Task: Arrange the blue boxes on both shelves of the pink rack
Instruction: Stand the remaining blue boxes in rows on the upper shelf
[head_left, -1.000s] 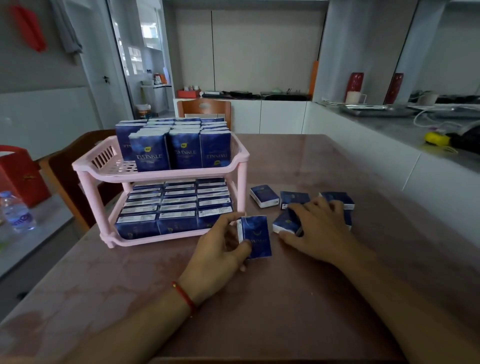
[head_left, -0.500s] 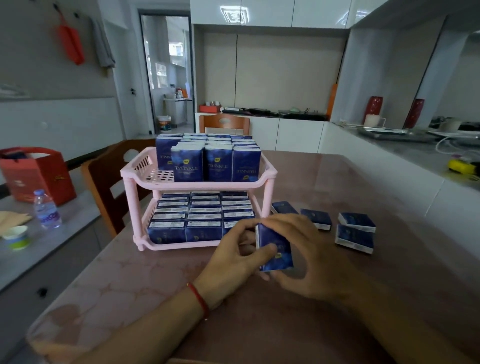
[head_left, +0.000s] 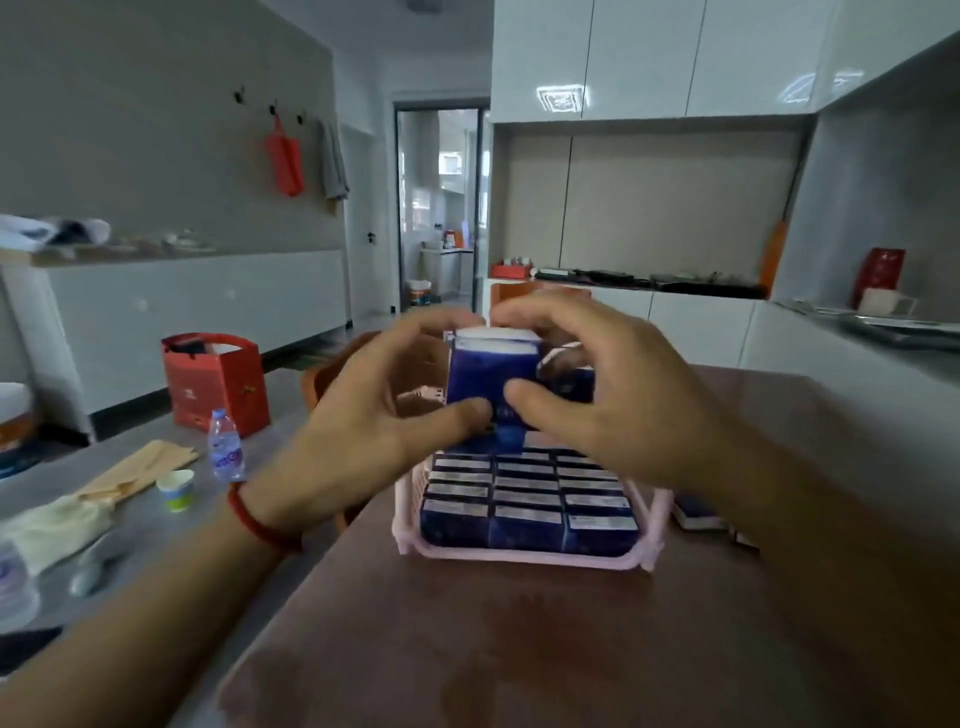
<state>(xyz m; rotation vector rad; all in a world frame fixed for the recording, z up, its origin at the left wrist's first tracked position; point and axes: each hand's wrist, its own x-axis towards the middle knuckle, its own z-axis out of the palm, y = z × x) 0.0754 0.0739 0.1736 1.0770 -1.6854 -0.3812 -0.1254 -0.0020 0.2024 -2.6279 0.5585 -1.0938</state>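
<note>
Both hands – left hand (head_left: 363, 415) and right hand (head_left: 597, 400) – have a grip on one blue box (head_left: 491, 384), upright above the pink rack (head_left: 524, 556), approx. 12 o'clock of its full lower shelf. Risk: top shelf hidden by hands – box may topple neighbours or snag the rim.

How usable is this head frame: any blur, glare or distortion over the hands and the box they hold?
Head view: motion blur softens both the left hand and right hand and smears the print on the held blue box; the pink rack and its lower-shelf labels stay fairly legible; wide-angle bending shows at the edges; a ceiling-light reflection glares on the white cabinets; lighting is dim and even.
</note>
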